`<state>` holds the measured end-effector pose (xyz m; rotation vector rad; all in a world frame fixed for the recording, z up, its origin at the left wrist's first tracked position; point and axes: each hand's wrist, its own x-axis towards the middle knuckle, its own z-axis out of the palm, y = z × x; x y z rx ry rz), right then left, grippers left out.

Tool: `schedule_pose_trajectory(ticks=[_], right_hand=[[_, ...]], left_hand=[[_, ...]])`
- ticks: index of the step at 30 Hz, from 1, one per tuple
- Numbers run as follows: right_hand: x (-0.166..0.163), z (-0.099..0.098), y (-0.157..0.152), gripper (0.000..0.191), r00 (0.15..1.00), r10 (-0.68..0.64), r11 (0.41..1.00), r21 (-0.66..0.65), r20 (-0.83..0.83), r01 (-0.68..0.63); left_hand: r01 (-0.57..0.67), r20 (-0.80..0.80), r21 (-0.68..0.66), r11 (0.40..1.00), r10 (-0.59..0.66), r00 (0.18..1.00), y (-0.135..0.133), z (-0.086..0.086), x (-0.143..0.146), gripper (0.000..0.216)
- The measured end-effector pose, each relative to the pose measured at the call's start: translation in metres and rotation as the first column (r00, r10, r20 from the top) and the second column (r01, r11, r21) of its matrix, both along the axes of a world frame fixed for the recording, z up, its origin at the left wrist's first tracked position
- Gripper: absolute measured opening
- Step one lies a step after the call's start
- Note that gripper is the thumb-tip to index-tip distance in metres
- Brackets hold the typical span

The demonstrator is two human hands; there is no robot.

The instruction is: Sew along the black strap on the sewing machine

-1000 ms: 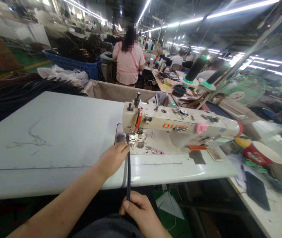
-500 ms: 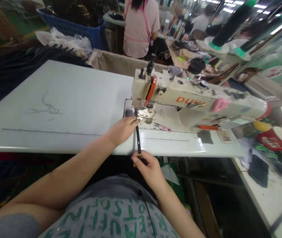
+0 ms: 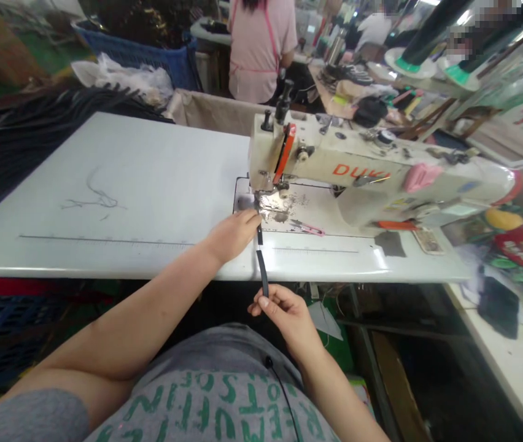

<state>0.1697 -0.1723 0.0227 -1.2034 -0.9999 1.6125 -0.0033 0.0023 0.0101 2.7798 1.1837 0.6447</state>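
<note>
Left hand (image 3: 232,233) rests on the white surface (image 3: 127,184), fingers pressing the narrow black strap (image 3: 261,264) just before the cream sewing machine (image 3: 358,172). Right hand (image 3: 284,313), below the surface edge, pinches the strap's lower end, holding it taut.

The table (image 3: 105,184) is smooth, pale and faintly glossy, likely laminate. The sewing machine (image 3: 372,175) has cream enamelled metal, scuffed, with bare metal at the needle plate (image 3: 276,205). The strap (image 3: 262,270) looks black, matt and woven, though blurred.
</note>
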Motion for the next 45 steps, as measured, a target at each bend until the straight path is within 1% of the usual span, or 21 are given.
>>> schedule_pose_trajectory(ticks=[5,10,12,13,15,18,20,22,23,24,25,27,29,31,34,37,41,45], right_hand=[[0.003,-0.007,-0.007,0.036,0.982,-0.045,0.999,0.031,0.181,0.040],[0.002,-0.005,-0.009,0.039,0.976,0.028,0.999,0.038,0.218,-0.037],[0.002,-0.006,-0.008,0.034,0.961,-0.005,0.998,0.058,0.278,-0.011],[0.003,-0.007,-0.008,0.030,0.941,-0.038,0.997,0.079,0.335,0.012],[0.005,-0.011,-0.006,0.024,0.871,-0.124,0.987,0.150,0.474,0.059],[0.009,-0.014,-0.004,0.026,0.753,-0.240,0.953,0.297,0.613,0.061],[0.011,-0.014,-0.003,0.027,0.719,-0.253,0.938,0.345,0.648,0.020],[0.010,-0.013,-0.001,0.034,0.726,-0.201,0.950,0.313,0.657,-0.020],[0.010,-0.012,0.000,0.040,0.754,-0.159,0.963,0.269,0.637,-0.025],[0.009,-0.011,0.002,0.045,0.800,-0.110,0.977,0.212,0.589,-0.023],[0.009,-0.010,0.003,0.051,0.855,-0.058,0.988,0.154,0.515,-0.026],[0.009,-0.010,0.004,0.057,0.950,0.013,0.997,0.063,0.312,-0.035],[0.009,-0.011,0.005,0.057,0.989,0.023,1.000,0.014,0.144,-0.025],[0.010,-0.014,0.004,0.054,0.998,0.013,1.000,-0.026,0.069,-0.011],[0.010,-0.021,0.004,0.054,1.000,0.024,0.997,-0.077,0.009,-0.024],[0.007,-0.030,0.006,0.057,0.998,0.042,0.997,-0.069,-0.040,-0.045],[0.007,-0.037,0.010,0.059,0.998,0.058,0.997,-0.045,-0.035,-0.060],[0.008,-0.036,0.011,0.058,0.997,0.071,0.996,-0.047,-0.033,-0.072]], left_hand=[[0.015,0.023,0.017,1.000,-0.016,1.000,0.001,-0.006,-0.002,0.024],[0.010,0.053,0.019,1.000,-0.010,0.999,0.002,-0.012,-0.002,0.021],[0.003,0.064,0.023,1.000,-0.004,0.998,0.003,-0.015,-0.002,0.023],[-0.002,0.069,0.022,1.000,0.001,0.998,0.003,-0.016,-0.002,0.024],[-0.011,0.083,0.010,1.000,0.010,0.996,0.004,-0.018,-0.002,0.028],[-0.008,0.116,-0.020,1.000,0.010,0.993,0.006,-0.021,-0.001,0.038],[-0.010,0.137,-0.036,0.999,0.015,0.990,0.007,-0.021,-0.001,0.048],[-0.018,0.155,-0.047,0.999,0.025,0.988,0.007,-0.022,0.000,0.055],[-0.020,0.162,-0.051,0.998,0.029,0.986,0.007,-0.022,0.000,0.057],[-0.021,0.167,-0.052,0.998,0.029,0.986,0.007,-0.021,0.001,0.058],[-0.021,0.167,-0.049,0.999,0.029,0.986,0.007,-0.021,0.001,0.058],[-0.017,0.156,-0.036,0.999,0.022,0.988,0.006,-0.021,0.001,0.056],[-0.018,0.153,-0.023,1.000,0.021,0.988,0.005,-0.019,0.001,0.051],[-0.018,0.162,-0.008,1.000,0.019,0.987,0.003,-0.017,0.001,0.046],[-0.012,0.162,0.023,1.000,0.009,0.987,0.000,-0.014,0.001,0.043],[-0.006,0.145,0.034,0.999,0.002,0.989,-0.002,-0.011,0.002,0.042],[-0.003,0.127,0.043,0.999,-0.003,0.992,-0.003,-0.008,0.003,0.040],[-0.011,0.108,0.069,0.998,0.003,0.994,-0.003,-0.006,0.005,0.040]])
